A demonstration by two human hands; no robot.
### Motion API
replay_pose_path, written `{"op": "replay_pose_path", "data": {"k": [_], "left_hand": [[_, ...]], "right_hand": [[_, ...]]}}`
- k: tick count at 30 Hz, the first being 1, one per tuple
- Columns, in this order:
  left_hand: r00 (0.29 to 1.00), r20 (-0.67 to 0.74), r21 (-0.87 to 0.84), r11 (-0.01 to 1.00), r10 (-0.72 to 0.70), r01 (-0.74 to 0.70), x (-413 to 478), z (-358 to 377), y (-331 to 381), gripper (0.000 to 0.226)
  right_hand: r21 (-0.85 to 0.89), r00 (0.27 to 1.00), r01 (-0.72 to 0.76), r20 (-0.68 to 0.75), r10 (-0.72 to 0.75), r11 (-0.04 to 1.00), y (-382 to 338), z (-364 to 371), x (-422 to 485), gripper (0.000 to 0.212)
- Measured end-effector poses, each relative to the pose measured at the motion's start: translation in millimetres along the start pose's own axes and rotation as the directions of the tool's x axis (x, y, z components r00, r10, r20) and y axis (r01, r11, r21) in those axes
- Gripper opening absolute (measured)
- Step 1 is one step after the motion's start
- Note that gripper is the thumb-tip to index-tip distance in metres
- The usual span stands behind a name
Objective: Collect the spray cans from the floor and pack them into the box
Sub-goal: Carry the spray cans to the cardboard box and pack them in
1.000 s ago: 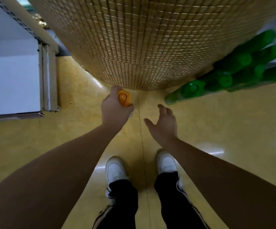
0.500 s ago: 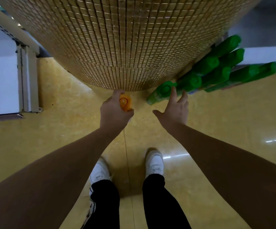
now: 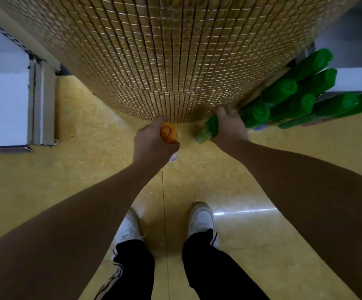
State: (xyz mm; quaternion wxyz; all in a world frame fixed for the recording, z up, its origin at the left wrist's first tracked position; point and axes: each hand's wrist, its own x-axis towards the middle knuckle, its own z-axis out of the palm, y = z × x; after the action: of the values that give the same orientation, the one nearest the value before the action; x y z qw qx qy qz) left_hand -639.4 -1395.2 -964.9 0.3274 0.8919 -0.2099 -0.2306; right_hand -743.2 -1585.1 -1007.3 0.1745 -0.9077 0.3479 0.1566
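Note:
My left hand (image 3: 152,140) grips a spray can with an orange cap (image 3: 168,134), held upright so only the cap and a bit of the base show. My right hand (image 3: 230,124) wraps around the nearest green spray can (image 3: 207,130), which lies on the yellow floor against the foot of the gold-tiled column. Several more green cans (image 3: 290,100) lie in a pile to the right of that hand, caps pointing towards me. No box interior is visible in the head view.
A wide round column clad in small gold tiles (image 3: 165,57) fills the top of the view. A white panel with a grey frame (image 3: 37,105) stands at the left. My white shoes (image 3: 201,219) stand on the glossy yellow floor (image 3: 89,169).
My right hand went forward and right, from open in the air to wrapped round the nearest green can. My left hand kept the orange-capped can. The view swung right, towards the pile.

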Motion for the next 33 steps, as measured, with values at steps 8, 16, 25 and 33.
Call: {"op": "replay_pose_path", "data": {"k": [8, 16, 25, 33], "left_hand": [[0.998, 0.034, 0.063, 0.997, 0.049, -0.051, -25, -35, 58, 0.062], [0.965, 0.146, 0.14, 0.962, 0.216, -0.236, -47, -119, 200, 0.071], [0.849, 0.151, 0.036, 0.855, 0.507, -0.517, -130, -238, 388, 0.073], [0.698, 0.054, -0.065, 0.7, 0.714, -0.711, -252, -354, 582, 0.09]], "right_hand": [[0.196, 0.997, -0.053, -0.049, 0.063, 0.979, 3, -51, -58, 0.066], [0.259, 0.988, -0.098, -0.093, 0.126, 0.961, 4, -203, -135, 0.072], [0.341, 0.912, -0.143, -0.32, 0.258, 0.929, -1, -426, -294, 0.069], [0.444, 0.699, -0.176, -0.572, 0.429, 0.878, -2, -625, -485, 0.08]]}}
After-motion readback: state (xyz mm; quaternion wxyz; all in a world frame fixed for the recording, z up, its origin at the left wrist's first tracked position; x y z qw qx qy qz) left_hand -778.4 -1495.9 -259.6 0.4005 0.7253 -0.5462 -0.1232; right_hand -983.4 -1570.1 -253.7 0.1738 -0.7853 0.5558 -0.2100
